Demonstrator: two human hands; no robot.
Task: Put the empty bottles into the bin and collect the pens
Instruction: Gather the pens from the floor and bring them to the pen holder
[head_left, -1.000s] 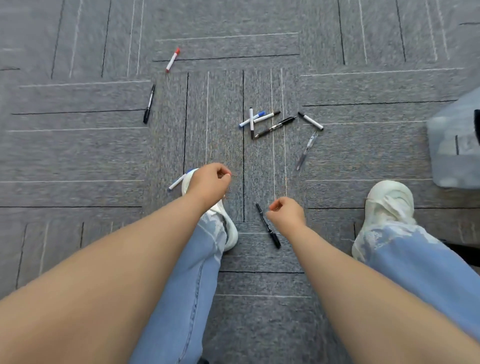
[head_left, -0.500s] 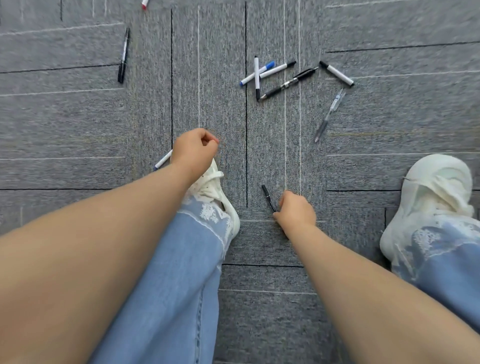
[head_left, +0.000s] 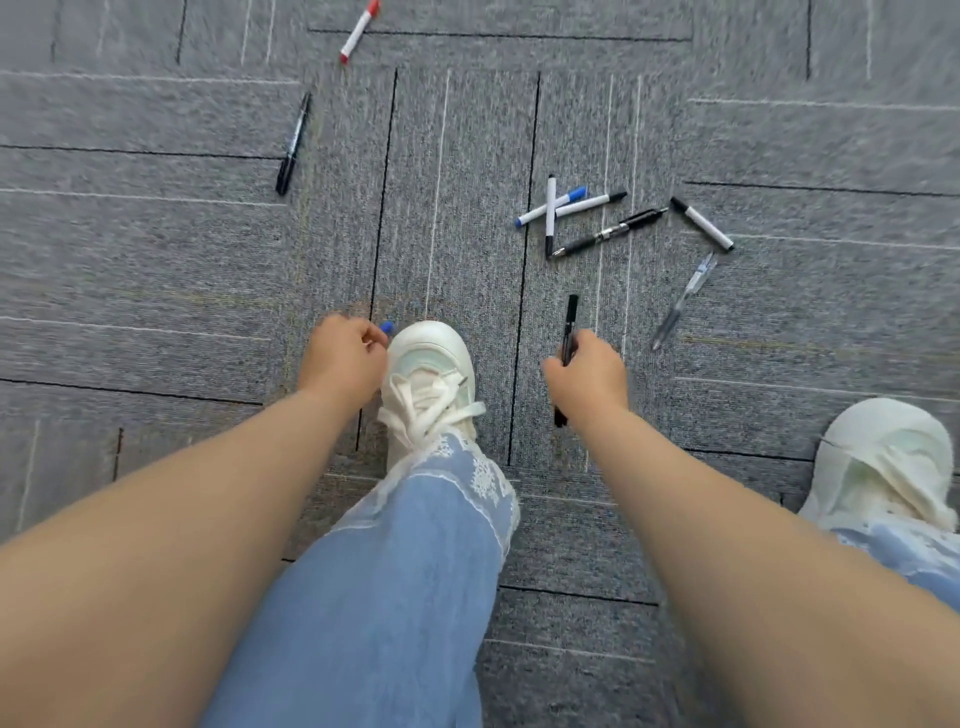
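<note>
Over grey carpet (head_left: 156, 260), right grip (head_left: 584, 374) clasping black pen (head_left: 571, 314), left grip (head_left: 343, 358) curled round blue-capped marker (head_left: 385, 327)

The right grip (head_left: 587, 382) holds a black pen (head_left: 571, 317), the left grip (head_left: 343, 361) a blue-capped pen (head_left: 385, 327).

Grey carpet-tile floor (head_left: 156, 249) with thin black and white lines lies beneath. A cream lace-up sneaker (head_left: 428, 374) sits just right of the left hand (head_left: 343, 364), a second cream sneaker (head_left: 883, 457) well right of the right hand (head_left: 587, 379). Pale blue jeans (head_left: 389, 597), seemingly lace-hemmed, fall over both.
</note>
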